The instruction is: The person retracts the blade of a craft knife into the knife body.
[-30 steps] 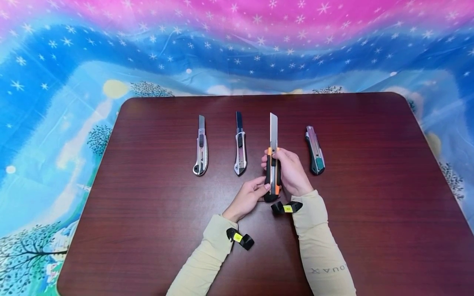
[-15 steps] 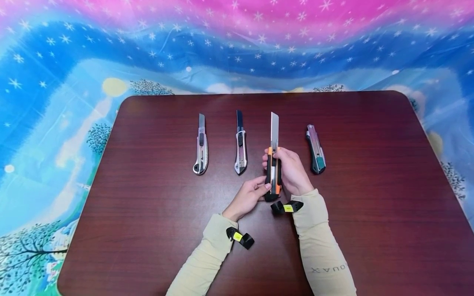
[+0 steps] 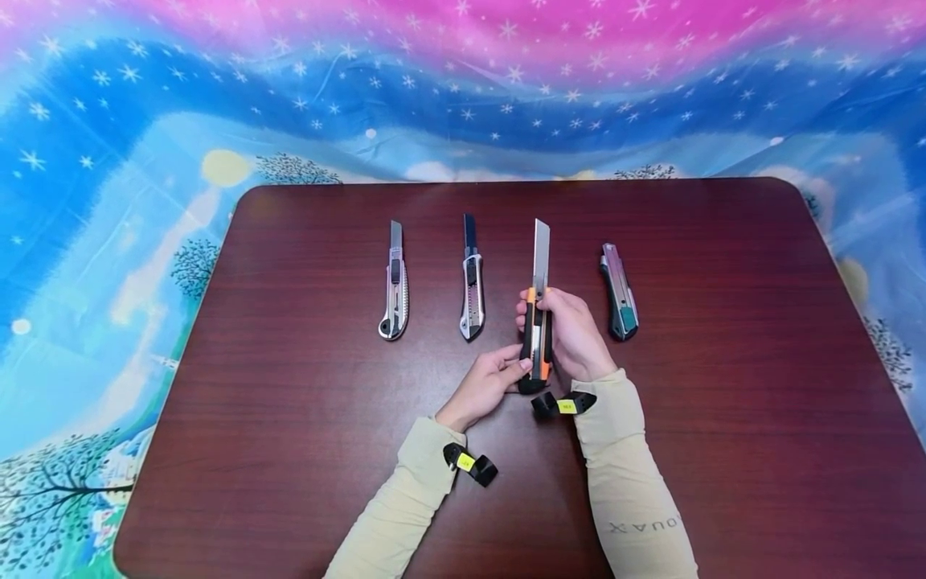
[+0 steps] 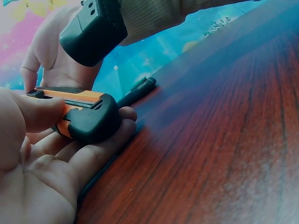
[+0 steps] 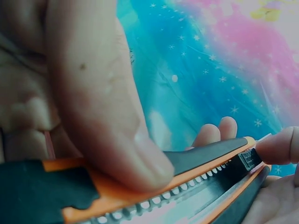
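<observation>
Left hand [image 3: 483, 388] and right hand [image 3: 579, 336] grip an orange-black cutter [image 3: 536, 342], its long silver blade [image 3: 541, 251] extended.

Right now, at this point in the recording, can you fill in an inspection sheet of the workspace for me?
Surface: reddish-brown table with rounded far corners and a wood-grain look.
Things in work: orange-and-black utility knife, blade extended, pointing away from the person.
Clutter: three more cutters lying apart from each other: silver cutter, blade out; black-bladed cutter, blade out; black-and-green cutter, no extended blade visible.
Hands: left hand grips the utility knife's butt end; right hand holds it nearer the blade.
Cables: nothing seen.
Surroundings: pink and blue cloth printed with snowflakes and trees, behind and beside the table.
</observation>
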Demonstrator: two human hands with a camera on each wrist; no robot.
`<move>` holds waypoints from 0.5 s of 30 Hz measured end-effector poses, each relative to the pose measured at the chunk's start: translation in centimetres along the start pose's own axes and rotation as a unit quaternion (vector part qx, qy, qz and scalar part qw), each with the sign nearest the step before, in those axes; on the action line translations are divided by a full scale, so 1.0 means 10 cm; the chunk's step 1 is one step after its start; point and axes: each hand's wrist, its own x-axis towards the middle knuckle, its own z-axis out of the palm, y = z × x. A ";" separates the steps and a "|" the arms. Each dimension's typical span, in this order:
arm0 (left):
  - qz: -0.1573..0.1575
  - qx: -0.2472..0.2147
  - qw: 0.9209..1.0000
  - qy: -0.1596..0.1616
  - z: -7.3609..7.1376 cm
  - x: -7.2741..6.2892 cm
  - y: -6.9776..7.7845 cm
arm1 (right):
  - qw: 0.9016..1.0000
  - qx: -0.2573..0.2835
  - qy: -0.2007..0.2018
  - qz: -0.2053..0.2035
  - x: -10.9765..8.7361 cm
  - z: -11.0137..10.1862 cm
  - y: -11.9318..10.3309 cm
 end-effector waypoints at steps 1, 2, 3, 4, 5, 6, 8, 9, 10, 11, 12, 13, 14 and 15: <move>-0.001 -0.001 1.000 -0.002 0.00 0.00 0.00 | 1.000 0.002 0.000 0.000 0.00 0.00 0.00; -0.001 0.000 1.000 -0.002 0.00 0.00 0.00 | 1.000 0.003 0.000 0.001 0.00 0.00 0.00; 0.001 0.002 1.000 -0.002 0.00 0.00 0.00 | 1.000 0.004 -0.001 0.001 0.00 0.00 -0.01; 0.002 0.002 1.000 -0.003 0.00 0.01 0.00 | 1.000 0.004 -0.002 0.000 0.00 0.00 -0.01; 0.004 0.002 1.000 -0.003 0.00 0.01 0.00 | 1.000 0.005 -0.003 0.000 0.00 0.00 -0.01; 0.006 0.003 1.000 -0.003 0.00 0.00 0.00 | 1.000 0.006 -0.003 -0.001 -0.01 0.00 -0.02; 0.008 0.002 1.000 -0.003 -0.01 0.00 0.00 | 1.000 0.006 -0.004 -0.002 -0.01 0.00 -0.02; 0.009 0.001 1.000 -0.002 0.00 0.00 0.00 | 1.000 0.007 -0.003 -0.002 -0.01 0.01 -0.02; 0.008 0.000 1.000 -0.002 0.00 0.00 -0.01 | 1.000 0.008 -0.002 -0.002 -0.01 0.01 -0.02; 0.007 -0.002 1.000 -0.002 0.00 0.00 0.00 | 1.000 0.008 -0.002 -0.002 -0.01 0.01 -0.02; 0.006 -0.004 1.000 -0.001 0.00 0.00 -0.01 | 1.000 0.008 0.000 -0.001 -0.02 0.01 -0.02; 0.005 -0.006 1.000 -0.001 0.00 0.00 -0.01 | 1.000 0.007 0.002 0.000 -0.02 0.01 -0.02; 0.004 -0.008 1.000 0.000 0.00 0.00 -0.01 | 1.000 0.006 0.005 0.001 -0.02 0.02 -0.02; 0.004 -0.009 1.000 0.001 0.00 0.00 0.00 | 1.000 0.006 0.007 0.001 -0.03 0.02 -0.02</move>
